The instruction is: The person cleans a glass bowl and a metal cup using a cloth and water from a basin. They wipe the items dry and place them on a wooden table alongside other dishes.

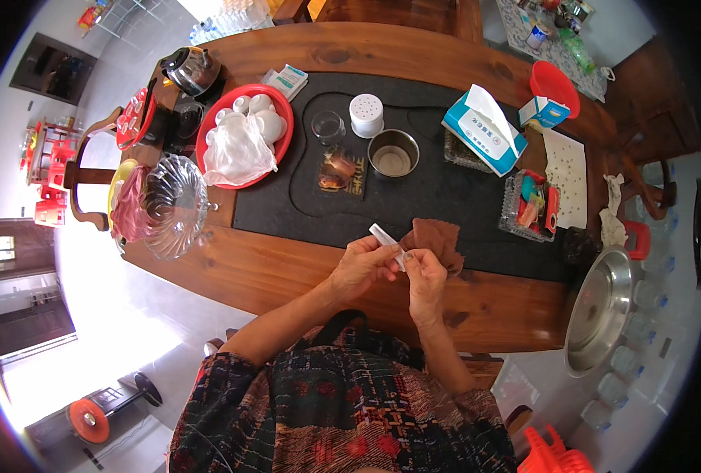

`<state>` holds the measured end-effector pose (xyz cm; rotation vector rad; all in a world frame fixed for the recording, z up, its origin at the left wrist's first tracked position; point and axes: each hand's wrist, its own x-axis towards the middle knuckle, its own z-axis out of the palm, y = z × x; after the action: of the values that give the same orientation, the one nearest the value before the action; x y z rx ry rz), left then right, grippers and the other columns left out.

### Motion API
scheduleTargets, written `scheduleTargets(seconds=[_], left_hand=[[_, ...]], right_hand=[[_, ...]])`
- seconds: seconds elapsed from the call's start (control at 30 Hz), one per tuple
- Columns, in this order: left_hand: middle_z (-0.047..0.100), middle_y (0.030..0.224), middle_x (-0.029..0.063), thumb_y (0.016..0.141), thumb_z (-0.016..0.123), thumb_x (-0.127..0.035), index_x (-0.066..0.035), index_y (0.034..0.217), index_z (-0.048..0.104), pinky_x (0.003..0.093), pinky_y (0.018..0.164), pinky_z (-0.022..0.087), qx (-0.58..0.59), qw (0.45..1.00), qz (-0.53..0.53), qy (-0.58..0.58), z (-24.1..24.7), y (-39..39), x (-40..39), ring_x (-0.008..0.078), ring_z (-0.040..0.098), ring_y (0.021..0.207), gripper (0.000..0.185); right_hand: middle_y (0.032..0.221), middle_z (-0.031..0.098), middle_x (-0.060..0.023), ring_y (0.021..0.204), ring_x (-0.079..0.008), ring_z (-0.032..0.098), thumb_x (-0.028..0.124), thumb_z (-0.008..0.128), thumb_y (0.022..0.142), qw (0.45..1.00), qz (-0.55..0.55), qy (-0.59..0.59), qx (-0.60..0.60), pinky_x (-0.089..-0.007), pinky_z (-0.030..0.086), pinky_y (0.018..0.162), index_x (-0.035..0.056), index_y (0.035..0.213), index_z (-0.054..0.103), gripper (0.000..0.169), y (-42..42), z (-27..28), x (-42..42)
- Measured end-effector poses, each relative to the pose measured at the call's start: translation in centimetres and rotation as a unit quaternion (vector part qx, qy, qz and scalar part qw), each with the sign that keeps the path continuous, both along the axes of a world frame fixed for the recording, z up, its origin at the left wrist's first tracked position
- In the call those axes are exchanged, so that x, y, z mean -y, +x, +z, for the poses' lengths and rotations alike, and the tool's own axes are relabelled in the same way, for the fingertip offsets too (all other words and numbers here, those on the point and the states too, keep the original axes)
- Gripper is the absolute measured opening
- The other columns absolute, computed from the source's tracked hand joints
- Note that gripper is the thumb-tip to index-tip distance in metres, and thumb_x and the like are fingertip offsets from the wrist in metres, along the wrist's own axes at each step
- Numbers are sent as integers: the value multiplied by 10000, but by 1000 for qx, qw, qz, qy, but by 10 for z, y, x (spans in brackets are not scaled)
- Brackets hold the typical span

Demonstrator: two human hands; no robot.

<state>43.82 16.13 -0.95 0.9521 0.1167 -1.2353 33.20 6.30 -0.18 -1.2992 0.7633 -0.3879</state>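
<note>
My left hand (357, 271) and my right hand (426, 285) meet at the near side of the table, their fingertips closed on one slim white strip (381, 234). It slants up to the left; whether it is paper or plastic I cannot tell. My fingers cover its lower part. A crumpled brown cloth (436, 241) lies just behind my right hand on the dark mat (268, 207). Farther back on the mat stand a steel cup (393, 155), a white canister with a perforated lid (366, 112) and a clear glass (328, 128). Brownish items (337, 168) lie near them.
Left are a red basin (286, 142) of white cups under plastic film, a glass bowl (176, 207) and a kettle (191, 70). Right are a tissue box (483, 131), a clear basket (519, 222) of small packets and a steel basin (600, 313) at the edge. A black cord crosses the mat.
</note>
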Motion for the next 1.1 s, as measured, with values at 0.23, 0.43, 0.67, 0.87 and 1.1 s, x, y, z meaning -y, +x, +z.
scheduleTargets(seconds=[0.23, 0.43, 0.67, 0.87, 1.1], left_hand=[[620, 807, 36, 895, 586, -164, -19, 1037, 592, 219, 524, 510, 98, 992, -74, 37, -5, 12, -1, 81, 582, 630, 203], [598, 773, 30, 913, 486, -180, -16, 998, 562, 229, 444, 405, 61, 993, -102, 3, -16, 26, -17, 80, 507, 551, 199], [564, 697, 12, 921, 442, -217, -55, 970, 568, 198, 458, 372, 219, 966, -73, 116, -24, 53, -39, 63, 481, 544, 210], [561, 718, 24, 922, 452, -240, -63, 996, 552, 193, 441, 386, 148, 979, -23, 135, -22, 66, -49, 101, 522, 558, 216], [455, 673, -17, 924, 457, -167, -63, 1028, 517, 213, 462, 360, 270, 956, -2, 111, -31, 84, -49, 65, 397, 530, 158]], right_hand=[[691, 548, 1, 639, -62, 463, 56, 564, 859, 997, -12, -69, -35, -224, 388, 574, 4, 802, 577, 78, 0, -21, -11], [825, 551, -38, 701, -122, 498, 42, 581, 831, 992, 32, -103, -72, -250, 414, 612, 16, 830, 564, 31, 6, -28, -17], [1124, 470, -129, 1093, -322, 413, 200, 657, 766, 816, 18, -531, -227, -471, 370, 876, 79, 1017, 561, 295, 2, -16, 16], [1106, 482, -118, 1023, -329, 458, 207, 671, 746, 792, 96, -528, -291, -471, 391, 821, 109, 1046, 571, 331, -4, -35, -16], [1052, 498, -101, 927, -279, 488, 165, 676, 699, 782, 131, -572, -210, -418, 375, 693, 156, 1066, 583, 379, 18, -43, -57]])
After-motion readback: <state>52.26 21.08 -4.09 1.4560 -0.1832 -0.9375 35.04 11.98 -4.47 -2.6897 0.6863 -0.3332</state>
